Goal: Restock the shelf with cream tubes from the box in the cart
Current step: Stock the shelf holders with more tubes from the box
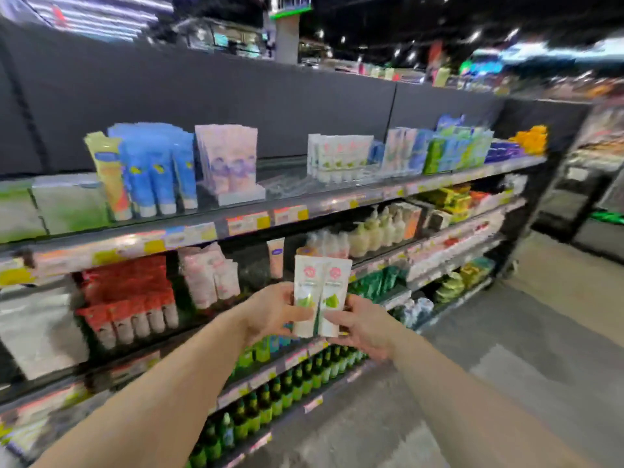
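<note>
Both arms reach out toward the shelving; the left hand [270,310] curls its fingers round one white cream tube [305,295], and the right hand [363,327] grips a second tube [334,295] pressed side by side against the first; both tubes stand upright, caps down, held in the air in front of the second shelf [371,261]; matching white tubes [341,157] sit in a row on the top shelf [304,206], beside a bare gap
</note>
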### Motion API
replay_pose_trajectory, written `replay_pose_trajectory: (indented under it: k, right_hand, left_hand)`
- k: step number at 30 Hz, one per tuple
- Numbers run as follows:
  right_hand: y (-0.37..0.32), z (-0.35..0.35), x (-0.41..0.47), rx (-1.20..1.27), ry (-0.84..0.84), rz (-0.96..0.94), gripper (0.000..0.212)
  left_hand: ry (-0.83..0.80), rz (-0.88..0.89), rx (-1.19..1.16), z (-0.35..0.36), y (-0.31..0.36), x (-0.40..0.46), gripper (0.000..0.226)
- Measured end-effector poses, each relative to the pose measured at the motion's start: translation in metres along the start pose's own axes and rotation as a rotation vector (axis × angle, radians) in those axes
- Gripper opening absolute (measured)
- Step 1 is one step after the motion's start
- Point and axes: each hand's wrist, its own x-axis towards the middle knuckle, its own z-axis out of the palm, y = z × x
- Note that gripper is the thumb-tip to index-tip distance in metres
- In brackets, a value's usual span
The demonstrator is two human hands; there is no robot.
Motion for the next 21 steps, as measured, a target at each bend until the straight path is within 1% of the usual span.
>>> replay_pose_trajectory:
  k: [3,7,10,14,16,18,21]
  right_hand:
    - [-0.011,-0.048,0.011,-0.023,0.09,-0.063,0.033]
    - [-0.027,-0.098,0.047,-0.026,0.154,-0.108,0.03]
    - [-0.046,-0.137,0.088,-0.049,0.19,-0.15,0.033]
    - [-0.08,-0.181,0.154,-0.12,0.304,-0.226,0.027]
    - [-0.106,-0.198,0.188,-0.196,0.353,-0.304,0.029]
    - [-0.136,-0.214,0.22,-0.267,0.414,-0.404,0.025]
    - [-0.178,-0.236,0.256,-0.286,0.492,-0.506,0.023]
  left_hand:
    - [-0.021,0.043,0.032,0.022,0.025,0.048,0.028]
    - [-0.037,0.062,0.077,0.026,0.046,0.114,0.031]
    - [0.01,0.098,0.091,0.02,0.062,0.17,0.03]
    - [0.053,0.175,0.065,0.0,0.095,0.239,0.032]
    - [0.091,0.213,0.098,-0.012,0.118,0.27,0.031]
    - [0.125,0.274,0.109,-0.023,0.143,0.3,0.027]
    - [0.188,0.339,0.123,-0.032,0.173,0.332,0.024]
